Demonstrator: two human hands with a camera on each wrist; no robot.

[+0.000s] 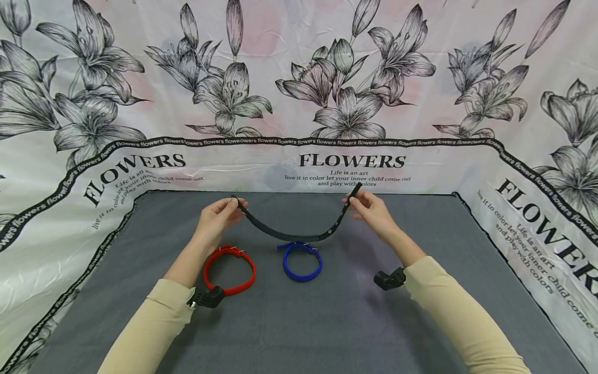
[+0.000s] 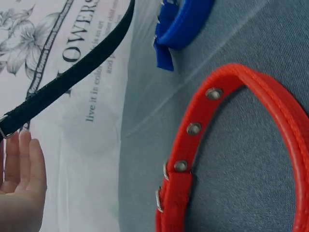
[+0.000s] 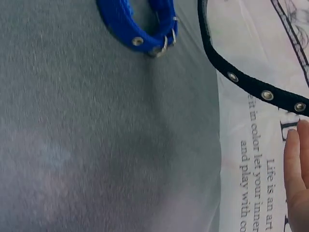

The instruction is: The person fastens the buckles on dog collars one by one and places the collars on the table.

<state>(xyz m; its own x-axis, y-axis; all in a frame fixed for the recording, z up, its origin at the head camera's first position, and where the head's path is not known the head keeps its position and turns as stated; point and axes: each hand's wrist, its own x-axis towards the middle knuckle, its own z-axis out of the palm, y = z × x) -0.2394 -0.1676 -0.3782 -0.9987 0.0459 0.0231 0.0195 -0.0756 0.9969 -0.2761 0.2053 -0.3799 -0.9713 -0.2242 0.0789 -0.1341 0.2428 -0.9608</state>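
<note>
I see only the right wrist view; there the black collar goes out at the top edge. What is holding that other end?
Observer: The left hand pinches that end of the black collar, as the head view shows.
Operator: I see also a blue collar. Is there some third collar?
Observer: Yes, a red collar lies on the grey cloth, left of the blue one.
Operator: Is its band without holes?
Observer: No, the left wrist view shows three metal eyelets in it.
</note>
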